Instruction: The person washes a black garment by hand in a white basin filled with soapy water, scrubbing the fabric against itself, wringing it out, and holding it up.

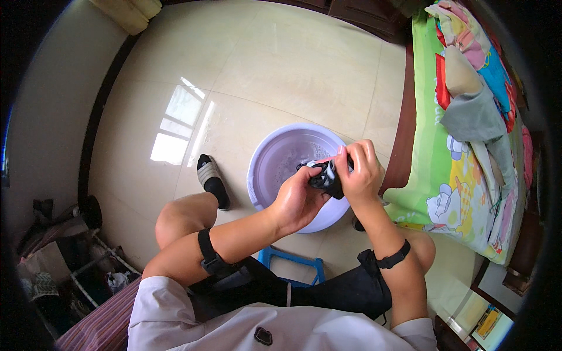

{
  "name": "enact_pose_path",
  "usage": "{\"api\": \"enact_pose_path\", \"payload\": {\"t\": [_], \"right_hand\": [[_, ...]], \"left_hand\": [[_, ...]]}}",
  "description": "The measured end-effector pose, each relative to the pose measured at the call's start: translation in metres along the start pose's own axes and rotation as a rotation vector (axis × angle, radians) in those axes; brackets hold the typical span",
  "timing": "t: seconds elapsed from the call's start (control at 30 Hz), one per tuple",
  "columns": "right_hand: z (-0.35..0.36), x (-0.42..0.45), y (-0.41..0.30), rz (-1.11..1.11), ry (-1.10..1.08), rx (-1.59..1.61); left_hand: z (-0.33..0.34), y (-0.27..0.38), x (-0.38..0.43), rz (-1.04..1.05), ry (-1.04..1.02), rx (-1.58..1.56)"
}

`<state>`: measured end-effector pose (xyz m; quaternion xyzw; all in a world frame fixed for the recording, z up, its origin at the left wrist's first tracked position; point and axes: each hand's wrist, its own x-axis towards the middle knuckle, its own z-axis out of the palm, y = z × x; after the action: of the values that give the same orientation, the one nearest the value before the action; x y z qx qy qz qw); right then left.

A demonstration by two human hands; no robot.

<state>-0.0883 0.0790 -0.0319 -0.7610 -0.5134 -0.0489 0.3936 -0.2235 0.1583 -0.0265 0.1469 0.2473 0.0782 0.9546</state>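
Note:
A bunched wet black cloth with white and pink parts [327, 177] is held between my hands, above the right side of a pale purple plastic basin [259, 153] on the floor. My left hand [300, 195] grips its left side, with the thumb on top and the palm turned up. Around the right end of the cloth my right hand [361, 171] is closed, its skin wet. Water with some suds [285, 169] shows in the basin. The cloth is too crumpled to tell what kind of garment it is.
A blue plastic stool [292, 254] stands between my legs, near the basin. To the right is a bed with a cartoon-print green sheet [423, 175] and piled clothes [474, 114]. A rack with assorted items [88, 263] stands at lower left.

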Motion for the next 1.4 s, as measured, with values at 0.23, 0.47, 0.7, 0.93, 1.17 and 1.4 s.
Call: {"api": "enact_pose_path", "payload": {"t": [0.23,0.47,0.7,0.93,1.17,1.4], "right_hand": [[0.004,-0.016,-0.041,-0.18,-0.06,0.113],[0.004,0.004,0.002,0.156,-0.013,0.036],[0.003,-0.02,-0.042,-0.288,-0.061,0.26],[0.001,0.0,-0.01,-0.087,0.082,0.005],[0.002,-0.021,-0.015,-0.281,0.048,0.035],[0.01,-0.021,-0.012,-0.143,0.092,0.075]], "left_hand": [[-0.003,0.008,0.0,-0.093,-0.034,-0.139],[-0.007,-0.005,0.005,0.139,-0.03,0.27],[-0.031,-0.013,0.021,0.022,-0.019,0.182],[-0.013,-0.007,0.009,-0.012,-0.062,0.115],[-0.019,-0.018,0.013,0.103,-0.156,0.243],[-0.014,-0.008,0.018,0.026,-0.042,0.33]]}}
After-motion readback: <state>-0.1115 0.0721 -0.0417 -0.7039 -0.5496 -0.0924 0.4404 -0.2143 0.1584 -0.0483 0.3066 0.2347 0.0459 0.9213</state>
